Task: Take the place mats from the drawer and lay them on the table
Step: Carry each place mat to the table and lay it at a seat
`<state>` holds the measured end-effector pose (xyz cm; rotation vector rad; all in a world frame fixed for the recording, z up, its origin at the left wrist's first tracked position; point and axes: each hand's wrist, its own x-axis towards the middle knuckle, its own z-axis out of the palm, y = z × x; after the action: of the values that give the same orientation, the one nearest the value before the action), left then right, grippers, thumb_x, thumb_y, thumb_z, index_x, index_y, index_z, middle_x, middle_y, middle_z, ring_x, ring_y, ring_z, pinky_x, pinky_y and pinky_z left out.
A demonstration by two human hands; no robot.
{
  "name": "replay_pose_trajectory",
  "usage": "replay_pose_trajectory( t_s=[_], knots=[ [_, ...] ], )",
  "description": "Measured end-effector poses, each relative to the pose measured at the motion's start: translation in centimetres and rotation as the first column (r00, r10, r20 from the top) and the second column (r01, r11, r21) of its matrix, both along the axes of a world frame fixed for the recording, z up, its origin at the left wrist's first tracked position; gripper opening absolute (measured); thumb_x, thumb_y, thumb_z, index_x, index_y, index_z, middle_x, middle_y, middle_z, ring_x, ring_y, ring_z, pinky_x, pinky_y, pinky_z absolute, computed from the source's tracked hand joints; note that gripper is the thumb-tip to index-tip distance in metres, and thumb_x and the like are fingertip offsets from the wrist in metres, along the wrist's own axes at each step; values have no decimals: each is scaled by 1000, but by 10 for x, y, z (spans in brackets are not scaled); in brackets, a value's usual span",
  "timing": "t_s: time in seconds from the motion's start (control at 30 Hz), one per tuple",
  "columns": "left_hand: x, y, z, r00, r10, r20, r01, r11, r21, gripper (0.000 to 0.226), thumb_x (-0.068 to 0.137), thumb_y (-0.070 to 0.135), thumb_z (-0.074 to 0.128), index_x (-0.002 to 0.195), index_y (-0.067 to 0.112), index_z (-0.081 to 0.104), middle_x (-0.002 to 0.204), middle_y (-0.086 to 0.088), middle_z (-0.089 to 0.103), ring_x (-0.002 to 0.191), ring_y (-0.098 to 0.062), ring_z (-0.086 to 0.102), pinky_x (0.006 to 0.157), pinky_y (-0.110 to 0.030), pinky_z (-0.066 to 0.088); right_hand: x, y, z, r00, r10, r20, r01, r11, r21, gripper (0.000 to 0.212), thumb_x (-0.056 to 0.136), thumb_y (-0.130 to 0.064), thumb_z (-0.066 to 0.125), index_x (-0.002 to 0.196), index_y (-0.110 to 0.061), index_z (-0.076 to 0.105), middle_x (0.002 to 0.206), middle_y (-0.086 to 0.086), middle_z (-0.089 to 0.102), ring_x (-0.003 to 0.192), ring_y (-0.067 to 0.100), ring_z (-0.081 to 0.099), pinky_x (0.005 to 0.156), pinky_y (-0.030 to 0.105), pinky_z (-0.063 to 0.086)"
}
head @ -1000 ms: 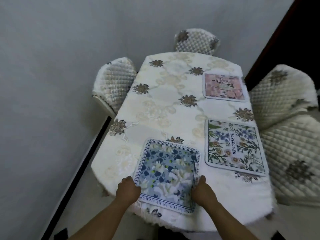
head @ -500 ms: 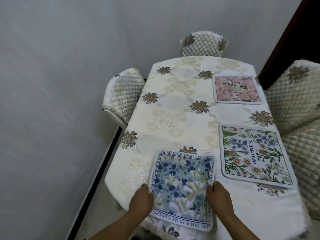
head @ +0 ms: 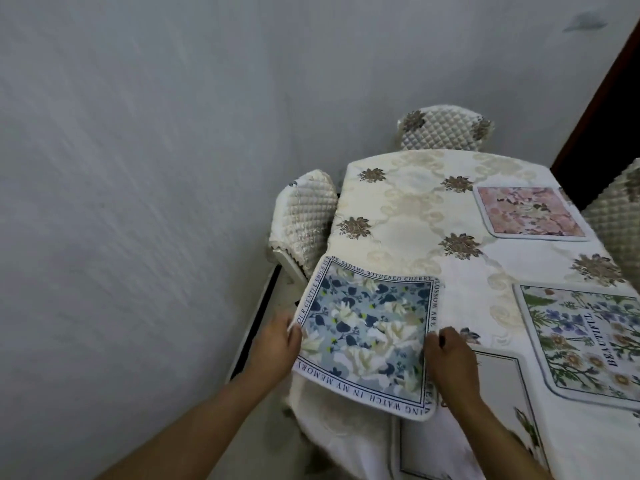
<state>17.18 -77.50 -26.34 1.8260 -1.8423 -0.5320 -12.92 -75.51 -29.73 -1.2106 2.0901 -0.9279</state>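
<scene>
A blue floral place mat (head: 369, 336) with a lettered border is held above the table's near left corner. My left hand (head: 277, 341) grips its left edge and my right hand (head: 450, 362) grips its right edge. Under my right hand another mat (head: 491, 393), white with a thin frame line and green leaves, lies on the cream tablecloth (head: 408, 220). A green and blue floral mat (head: 581, 344) printed BEAUTIFUL lies at the right. A pink floral mat (head: 530, 213) lies at the far right.
Quilted cream chairs stand around the table: one at the far end (head: 443, 131), one at the left side (head: 304, 220), one at the right edge (head: 620, 216). A grey wall (head: 138, 168) runs close along the left. A dark door frame (head: 602, 109) is at the right.
The blue mat has been lifted off the table and carried left, uncovering a white framed mat beneath. My view has swung left and moved closer.
</scene>
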Motion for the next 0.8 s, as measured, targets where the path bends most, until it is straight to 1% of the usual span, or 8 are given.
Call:
replay_pose_trajectory(
  t_s=[0.17,0.33,0.4,0.43,0.47,0.53,0.63,0.8],
  knots=[
    [99,-29,21,1000,21,22,-20,999,-35,17,96,25,54,84,21,42,80,-1,56,67,-17,52,58,-27,32,96,-31,22,1000,-24,-15,23,998,-55,35,95,-24,49,67,-3,40,63,21,48,54,29,43,52,34,28],
    [154,-74,34,1000,2,13,-1,997,-76,19,96,27,54,83,22,41,75,3,54,63,-15,52,52,-26,32,144,-60,39,997,-62,-49,59,996,-68,36,96,-26,48,75,3,47,65,21,51,60,34,50,51,34,29],
    [158,-100,34,999,-34,-9,33,995,-92,19,96,27,55,83,24,41,72,7,52,59,-6,49,47,-15,28,148,-74,42,993,-94,-77,88,993,-77,36,96,-25,48,74,3,46,63,19,50,57,31,48,50,34,29],
    [157,-114,34,998,-58,-22,56,994,-99,19,96,27,55,83,25,42,71,10,50,57,-3,50,44,-14,32,147,-83,43,989,-115,-90,107,991,-84,36,96,-24,48,72,3,44,62,19,49,55,30,46,50,34,28],
    [154,-129,33,995,-85,-43,80,991,-104,19,96,26,55,82,26,42,69,12,48,59,1,53,47,-13,39,146,-92,42,985,-139,-99,130,987,-90,37,95,-24,48,70,2,42,61,19,48,54,29,44,49,34,27],
    [146,-160,31,989,-135,-55,129,986,-103,17,96,27,54,84,28,43,69,15,47,62,8,54,57,-4,41,141,-112,37,976,-184,-112,177,982,-70,37,95,-25,48,69,1,42,61,19,48,54,28,45,50,33,28],
    [133,-219,23,974,-224,-10,223,971,-85,13,97,35,50,87,30,43,72,14,49,59,2,51,44,-11,33,130,-153,20,961,-250,-118,248,968,-36,38,95,-27,46,72,3,44,60,19,47,55,30,46,50,34,29],
    [116,-313,17,945,-324,33,325,944,-59,16,98,36,48,86,31,39,71,12,51,58,1,51,44,-11,27,124,-216,6,946,-315,-82,312,949,-40,39,96,-25,49,67,-3,37,56,15,41,50,27,41,49,33,25]
  ],
)
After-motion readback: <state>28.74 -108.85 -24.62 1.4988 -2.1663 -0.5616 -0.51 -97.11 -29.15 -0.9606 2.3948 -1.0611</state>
